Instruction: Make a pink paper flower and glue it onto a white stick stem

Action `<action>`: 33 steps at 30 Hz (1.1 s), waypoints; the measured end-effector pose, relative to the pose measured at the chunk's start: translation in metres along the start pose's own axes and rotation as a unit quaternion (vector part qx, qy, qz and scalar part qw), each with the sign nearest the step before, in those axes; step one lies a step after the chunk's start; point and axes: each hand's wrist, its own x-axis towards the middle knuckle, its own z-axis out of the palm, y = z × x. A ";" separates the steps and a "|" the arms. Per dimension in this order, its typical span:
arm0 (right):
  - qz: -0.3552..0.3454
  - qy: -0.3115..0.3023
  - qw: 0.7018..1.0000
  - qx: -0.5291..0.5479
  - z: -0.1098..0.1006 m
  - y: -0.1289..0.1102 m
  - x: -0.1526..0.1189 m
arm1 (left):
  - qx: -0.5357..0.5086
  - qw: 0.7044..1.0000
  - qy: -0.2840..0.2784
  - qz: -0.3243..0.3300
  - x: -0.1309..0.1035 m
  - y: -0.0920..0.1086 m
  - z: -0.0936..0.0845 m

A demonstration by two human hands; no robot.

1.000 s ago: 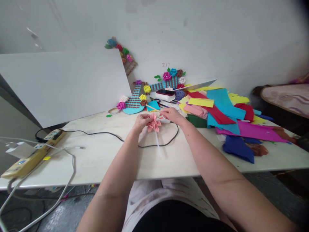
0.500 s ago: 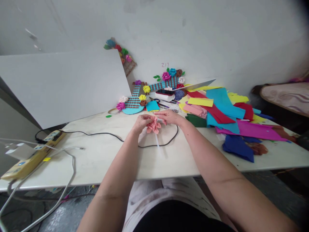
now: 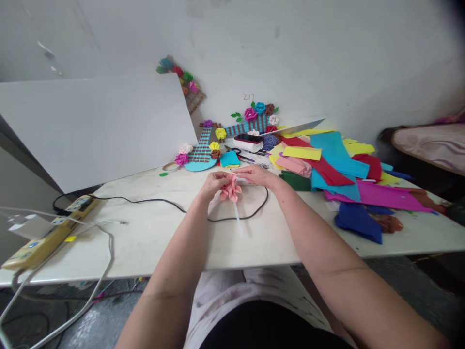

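Observation:
A pink paper flower (image 3: 230,190) is between my two hands, just above the white table. My left hand (image 3: 215,183) is closed, pinching the flower's petals from the left with thumb and fingers. From the right, my right hand (image 3: 255,175) reaches across the top of the flower, its fingertips closed together at the upper petals. A translucent white stick (image 3: 237,213) shows below the flower and points toward me; its upper end is hidden. Behind my hands lies a small stack of blue and yellow paper squares (image 3: 229,159).
A black cable (image 3: 232,219) runs from the yellow power strip (image 3: 43,237) across the table toward my right wrist. Coloured paper sheets (image 3: 337,165) pile up on the right. Guitar-shaped flower crafts (image 3: 202,150), scissors (image 3: 234,150) and a phone (image 3: 249,139) are behind. A white board (image 3: 98,131) leans left.
My right fingertips have shifted slightly at the flower's top, and the flower has turned a little. My left hand keeps its grip.

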 end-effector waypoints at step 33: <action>-0.089 0.048 0.990 -0.094 0.007 -0.002 0.002 | -0.060 0.998 0.020 -0.005 0.009 -0.010 -0.007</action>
